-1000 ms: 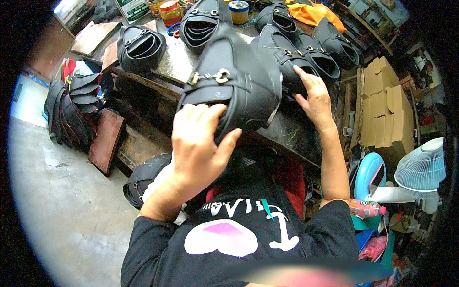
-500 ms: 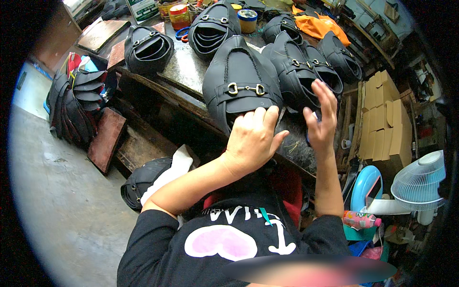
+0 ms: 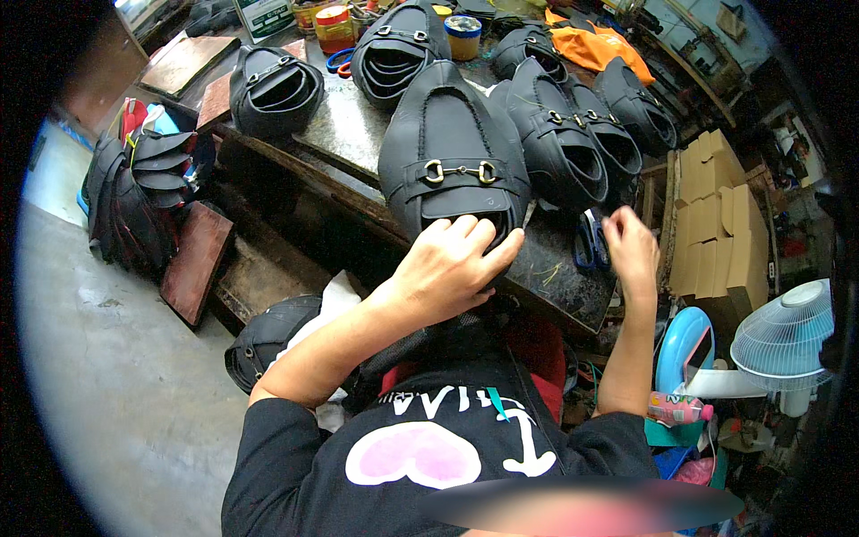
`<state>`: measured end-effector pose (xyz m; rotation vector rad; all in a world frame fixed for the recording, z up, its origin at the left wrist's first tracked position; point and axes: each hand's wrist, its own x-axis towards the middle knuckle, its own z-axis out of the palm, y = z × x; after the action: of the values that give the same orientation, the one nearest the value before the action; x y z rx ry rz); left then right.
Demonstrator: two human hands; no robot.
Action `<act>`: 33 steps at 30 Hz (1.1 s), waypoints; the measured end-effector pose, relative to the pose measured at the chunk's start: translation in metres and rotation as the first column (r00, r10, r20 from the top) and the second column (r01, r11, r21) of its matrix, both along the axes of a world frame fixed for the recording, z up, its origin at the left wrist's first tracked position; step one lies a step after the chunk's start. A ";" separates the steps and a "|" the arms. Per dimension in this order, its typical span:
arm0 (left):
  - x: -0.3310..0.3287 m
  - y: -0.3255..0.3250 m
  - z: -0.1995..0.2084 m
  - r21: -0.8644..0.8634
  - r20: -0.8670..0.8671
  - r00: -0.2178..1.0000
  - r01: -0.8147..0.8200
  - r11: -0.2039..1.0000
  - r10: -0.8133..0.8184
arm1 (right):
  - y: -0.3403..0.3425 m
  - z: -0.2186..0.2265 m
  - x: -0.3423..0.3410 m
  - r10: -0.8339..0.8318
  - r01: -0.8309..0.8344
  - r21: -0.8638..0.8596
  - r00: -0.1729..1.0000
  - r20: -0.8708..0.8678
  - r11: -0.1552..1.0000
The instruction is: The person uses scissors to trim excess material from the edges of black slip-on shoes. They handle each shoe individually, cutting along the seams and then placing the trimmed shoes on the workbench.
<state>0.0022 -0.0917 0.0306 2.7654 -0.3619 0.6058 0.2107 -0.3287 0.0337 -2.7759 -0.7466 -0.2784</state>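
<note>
A black loafer upper (image 3: 456,134) with a gold bit buckle across its strap is in front of me, toe pointing away. My left hand (image 3: 456,259) grips its open rear end, the fingertips tucked at the edge of the opening. My right hand (image 3: 633,251) is raised off the table's right edge with its fingers curled together; whether something small is pinched in them is hidden. Just left of it lie blue-handled scissors (image 3: 588,242). More black loafer uppers (image 3: 562,148) stand close on the right.
Nested uppers (image 3: 398,58) and a single stack (image 3: 276,92) stand on the table's left half. Behind are a glue tub (image 3: 463,38), a red-lidded jar (image 3: 335,29) and an orange cloth (image 3: 601,52). Cardboard boxes (image 3: 716,224) and a fan (image 3: 783,336) are at right.
My right hand has moved down and right, away from the neighbouring uppers, its fingers going from spread to curled. The scissors are now uncovered. My left hand has shifted slightly lower on the upper.
</note>
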 end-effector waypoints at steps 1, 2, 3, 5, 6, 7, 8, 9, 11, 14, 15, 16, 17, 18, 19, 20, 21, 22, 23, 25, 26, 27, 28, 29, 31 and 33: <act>0.000 0.001 -0.001 0.015 0.014 1.000 -0.001 1.000 0.001 | -0.007 -0.011 -0.002 -0.053 0.046 -0.091 0.996 -0.074 0.995; 0.000 0.001 -0.002 0.030 0.029 1.000 -0.006 1.000 0.005 | -0.010 -0.024 -0.008 0.063 -0.062 -0.030 0.998 0.029 0.998; 0.000 0.002 -0.002 0.082 0.083 0.997 -0.013 0.997 0.006 | -0.015 -0.033 -0.012 0.080 -0.079 -0.025 0.994 0.073 0.997; 0.000 0.004 0.000 0.188 0.201 0.979 -0.044 0.981 0.005 | -0.026 -0.039 -0.017 0.037 -0.037 -0.014 0.998 0.045 0.999; 0.001 0.006 0.001 0.205 0.238 0.971 -0.045 0.978 -0.005 | -0.031 -0.040 -0.018 -0.026 0.026 -0.061 1.000 -0.007 0.998; 0.001 0.006 0.003 0.194 0.242 0.970 -0.044 0.980 -0.005 | -0.038 -0.039 -0.019 -0.091 0.085 -0.111 0.994 -0.056 0.990; 0.003 0.008 0.004 0.108 0.249 0.968 -0.043 0.993 0.015 | -0.045 -0.036 -0.015 -0.149 0.127 -0.175 0.982 -0.117 0.976; 0.005 0.011 0.006 0.017 0.244 0.969 -0.047 0.999 0.041 | -0.053 -0.032 -0.011 -0.157 0.126 -0.229 0.980 -0.121 0.965; 0.007 0.013 0.009 -0.018 0.134 0.983 -0.124 0.992 0.126 | -0.076 -0.026 -0.004 -0.176 0.138 -0.242 0.974 -0.145 0.961; 0.011 0.016 0.010 0.015 0.015 0.995 -0.104 0.994 0.103 | -0.118 -0.011 0.012 -0.235 0.294 0.045 0.838 -0.493 0.955; 0.011 0.017 0.010 0.009 0.018 0.995 -0.098 0.995 0.098 | -0.132 -0.002 0.012 -0.125 0.348 0.230 0.753 -0.646 0.909; 0.012 0.017 0.010 0.015 0.008 0.996 -0.092 0.996 0.092 | -0.137 0.000 0.012 0.083 0.251 0.434 0.783 -0.617 0.865; 0.013 0.017 0.010 0.030 0.003 0.996 -0.087 0.996 0.087 | -0.139 0.004 0.011 0.122 0.296 0.542 0.786 -0.606 0.787; 0.014 0.017 0.010 0.031 0.014 0.996 -0.084 0.996 0.083 | -0.134 0.011 0.017 0.265 0.147 0.633 0.820 -0.507 0.760; 0.015 0.016 0.010 0.032 0.014 0.996 -0.083 0.996 0.083 | -0.123 0.019 0.025 0.322 0.059 0.674 0.845 -0.427 0.736; 0.015 0.016 0.011 0.035 0.014 0.996 -0.084 0.996 0.083 | -0.105 0.025 0.037 0.360 0.032 0.699 0.839 -0.407 0.714; 0.016 0.016 0.011 0.049 0.021 0.996 -0.087 0.995 0.086 | -0.083 0.034 0.051 0.363 0.007 0.657 0.829 -0.425 0.754; 0.015 0.016 0.012 0.046 0.017 0.996 -0.084 0.995 0.084 | -0.059 0.040 0.066 0.362 -0.072 0.570 0.834 -0.415 0.819; 0.015 0.015 0.012 0.049 0.020 0.996 -0.085 0.995 0.084 | -0.033 0.046 0.082 0.414 -0.141 0.529 0.796 -0.441 0.836; 0.015 0.015 0.012 0.050 0.026 0.996 -0.088 0.995 0.087 | 0.021 0.056 0.116 0.220 -0.112 0.231 0.822 -0.525 0.967; 0.015 0.015 0.012 0.049 0.027 0.996 -0.089 0.995 0.087 | 0.041 0.060 0.129 0.148 -0.075 0.150 0.807 -0.571 0.986; 0.015 0.016 0.013 0.057 0.017 0.996 -0.089 0.994 0.088 | 0.059 0.063 0.140 0.136 -0.056 0.148 0.775 -0.618 0.987; 0.015 0.016 0.013 0.060 0.024 0.995 -0.093 0.994 0.092 | 0.072 0.064 0.148 0.119 -0.020 0.156 0.744 -0.658 0.988; 0.015 0.016 0.012 0.049 0.032 0.995 -0.092 0.995 0.091 | 0.086 0.066 0.158 0.047 -0.001 0.069 0.747 -0.664 0.998; 0.015 0.017 0.012 0.056 0.025 0.995 -0.095 0.994 0.094 | 0.104 0.068 0.170 0.049 -0.010 0.060 0.720 -0.693 0.998; 0.016 0.017 0.012 0.048 0.025 0.995 -0.094 0.994 0.093 | 0.116 0.066 0.178 0.041 -0.003 0.057 0.731 -0.681 0.998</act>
<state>0.0183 -0.0744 0.0424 2.8381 -0.2564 0.6600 0.3891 -0.2124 0.0993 -2.5087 -0.5504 0.7007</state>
